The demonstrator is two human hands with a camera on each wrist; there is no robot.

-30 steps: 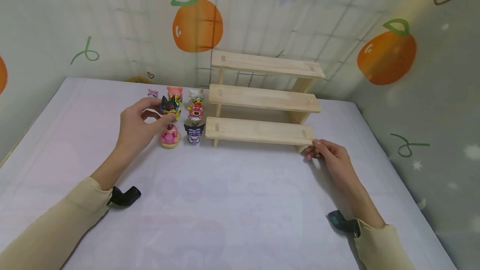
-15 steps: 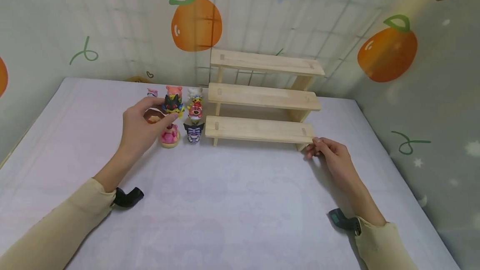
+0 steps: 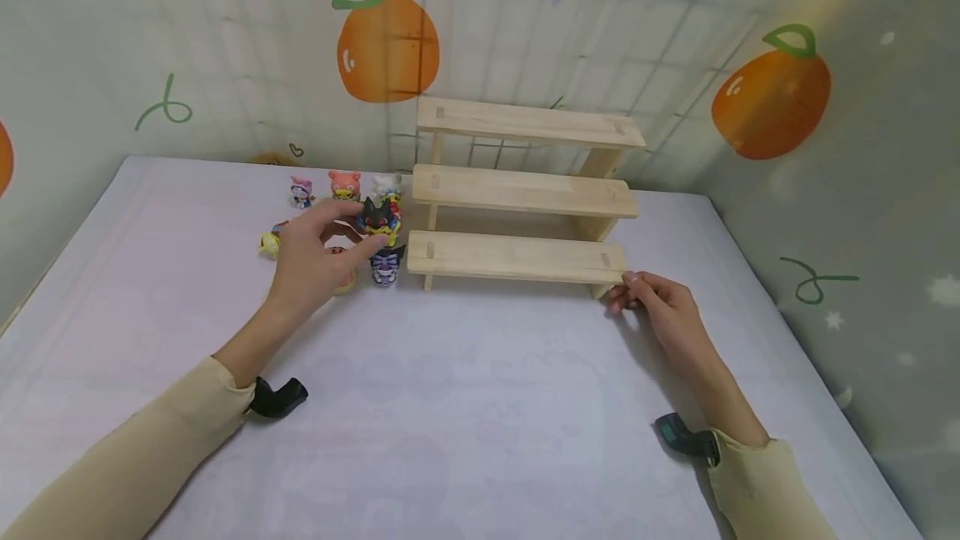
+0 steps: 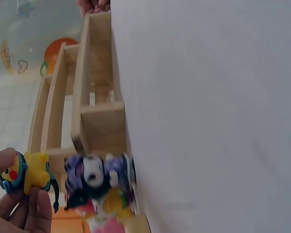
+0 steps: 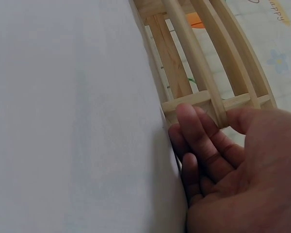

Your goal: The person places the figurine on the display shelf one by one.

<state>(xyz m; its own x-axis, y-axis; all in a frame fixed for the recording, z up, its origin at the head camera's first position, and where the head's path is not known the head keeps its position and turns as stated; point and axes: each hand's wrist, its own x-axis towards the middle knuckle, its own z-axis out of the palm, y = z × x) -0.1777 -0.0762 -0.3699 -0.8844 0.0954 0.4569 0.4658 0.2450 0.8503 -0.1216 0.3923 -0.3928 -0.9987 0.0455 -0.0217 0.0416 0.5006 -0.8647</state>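
Observation:
In the head view my left hand (image 3: 318,255) pinches a small yellow figurine with a dark eared hood (image 3: 379,219), raised above the other figurines. The left wrist view shows thumb and fingers around this yellow figurine (image 4: 35,172), beside a purple-and-black figurine (image 4: 99,174) standing on the table. That purple-and-black figurine (image 3: 385,268) is left of a three-step wooden display rack (image 3: 517,257). My right hand (image 3: 663,307) grips the rack's lowest step at its right end. In the right wrist view, the thumb is at the board's end and the fingers are bent below it.
Behind my left hand stand a pink figurine (image 3: 345,185), a white one (image 3: 387,184) and a small pink-and-purple one (image 3: 302,192). A yellow figurine (image 3: 269,245) shows left of the hand. A pink bear figurine (image 3: 345,283) is mostly hidden. A printed curtain (image 3: 247,48) hangs behind.
My left hand has carried the hooded yellow figurine to the right, towards the rack. A yellow figurine left of the hand has come into sight. My right hand stays at the rack's end.

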